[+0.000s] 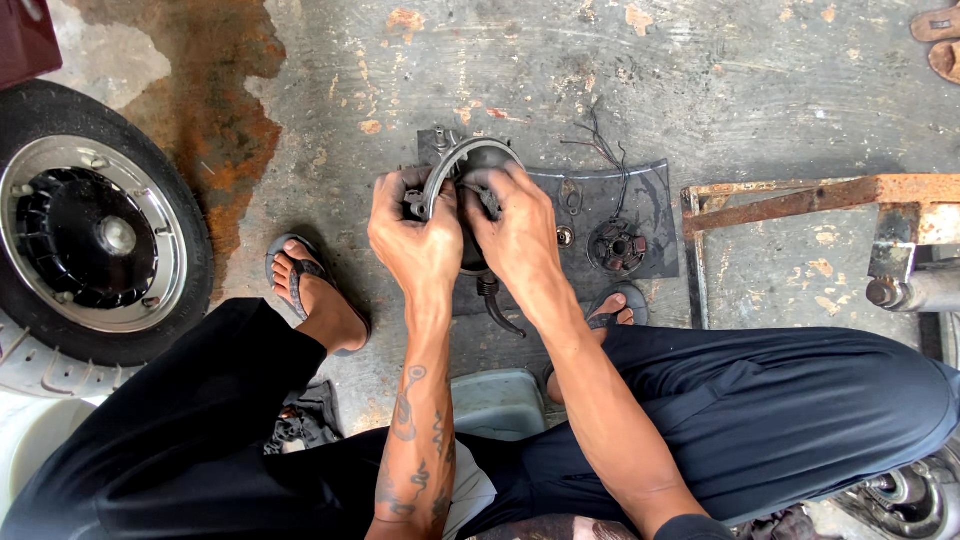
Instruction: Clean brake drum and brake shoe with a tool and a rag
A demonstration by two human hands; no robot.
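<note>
Both my hands hold a round metal brake assembly (470,165) with curved grey brake shoes, above a dark rubber mat (655,215) on the concrete floor. My left hand (412,240) grips its left side, fingers curled over the curved shoe. My right hand (515,230) grips the right side, fingers pressed onto the centre. The lower part of the assembly is hidden behind my hands. A dark curved lever (497,303) pokes out below them.
A small round hub part (616,247) with wires and a small metal piece (565,236) lie on the mat. A scooter wheel (90,235) stands at left. A rusty metal frame (800,195) is at right. A grey tub (497,403) sits between my knees.
</note>
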